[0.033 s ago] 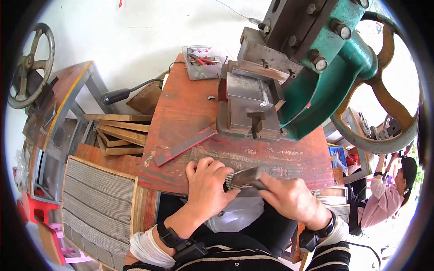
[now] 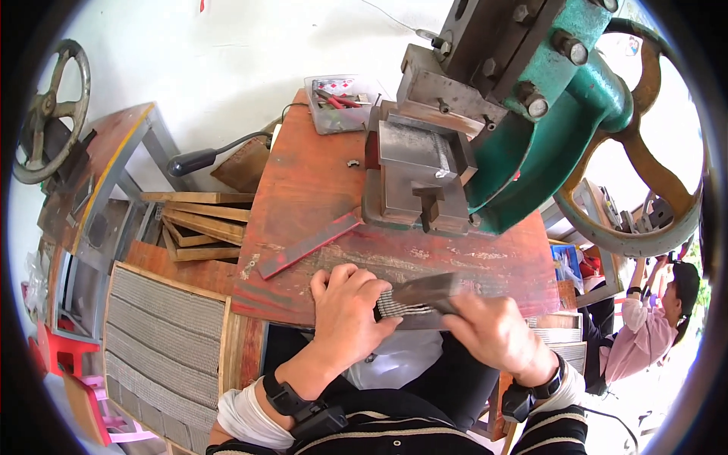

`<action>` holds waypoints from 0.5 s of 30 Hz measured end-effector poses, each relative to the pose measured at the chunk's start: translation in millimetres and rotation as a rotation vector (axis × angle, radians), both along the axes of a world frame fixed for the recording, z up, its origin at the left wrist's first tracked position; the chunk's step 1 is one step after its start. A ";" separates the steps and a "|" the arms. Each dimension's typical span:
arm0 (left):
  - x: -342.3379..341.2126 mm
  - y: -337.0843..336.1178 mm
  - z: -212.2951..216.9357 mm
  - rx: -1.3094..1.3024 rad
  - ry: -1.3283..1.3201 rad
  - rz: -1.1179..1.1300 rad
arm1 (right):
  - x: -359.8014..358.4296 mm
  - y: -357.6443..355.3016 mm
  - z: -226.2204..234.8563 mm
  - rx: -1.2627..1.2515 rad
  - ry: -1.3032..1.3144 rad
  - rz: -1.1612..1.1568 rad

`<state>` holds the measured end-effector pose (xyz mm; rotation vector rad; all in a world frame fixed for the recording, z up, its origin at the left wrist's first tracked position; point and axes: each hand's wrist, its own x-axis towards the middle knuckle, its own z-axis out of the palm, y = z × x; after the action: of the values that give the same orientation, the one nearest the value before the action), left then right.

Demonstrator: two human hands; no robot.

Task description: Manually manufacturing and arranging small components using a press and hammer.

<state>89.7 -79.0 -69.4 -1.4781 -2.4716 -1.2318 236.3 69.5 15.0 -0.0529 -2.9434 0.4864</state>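
Note:
Near the table's front edge, my left hand [image 2: 347, 307] is closed around the left end of a small black-and-silver ribbed stack [image 2: 402, 305], thumb on the near side and fingers curled at the far side. Its exact kind cannot be made out. Just above the stack, my right hand [image 2: 491, 330] grips a dark brown block-like tool [image 2: 426, 289], blurred by motion. Under the stack runs a grey flat bar [image 2: 421, 322] along the edge. A grey flat strip with red edges [image 2: 309, 244] lies slantwise on the red-brown table [image 2: 303, 174], beyond my left hand.
A green press [image 2: 591, 121] with a large handwheel [image 2: 633, 246] and a metal die [image 2: 425, 178] stands at the back right. Behind sits a clear plastic box [image 2: 337, 121] of tools. Wooden frames [image 2: 205, 220] and a tray of ribbed strips [image 2: 163, 341] are left. A person [image 2: 637, 326] works at far right.
The brown tool and my right hand have shifted slightly up and to the right, uncovering more of the ribbed stack. My left hand stays in place.

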 end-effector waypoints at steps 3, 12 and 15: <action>-0.3 1.2 0.6 -0.017 -0.028 -0.031 | 1.6 1.4 -8.6 -0.003 -0.082 -0.048; 0.2 -1.0 0.4 -0.041 -0.016 -0.030 | -3.3 1.5 -3.5 0.072 -0.068 -0.052; 1.0 -0.7 2.6 -0.018 0.012 -0.010 | 1.0 0.2 4.9 -0.075 0.102 -0.101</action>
<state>90.6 -79.7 -66.9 -1.4988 -2.4780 -1.2014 237.3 69.7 19.9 -0.1791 -2.8060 0.5668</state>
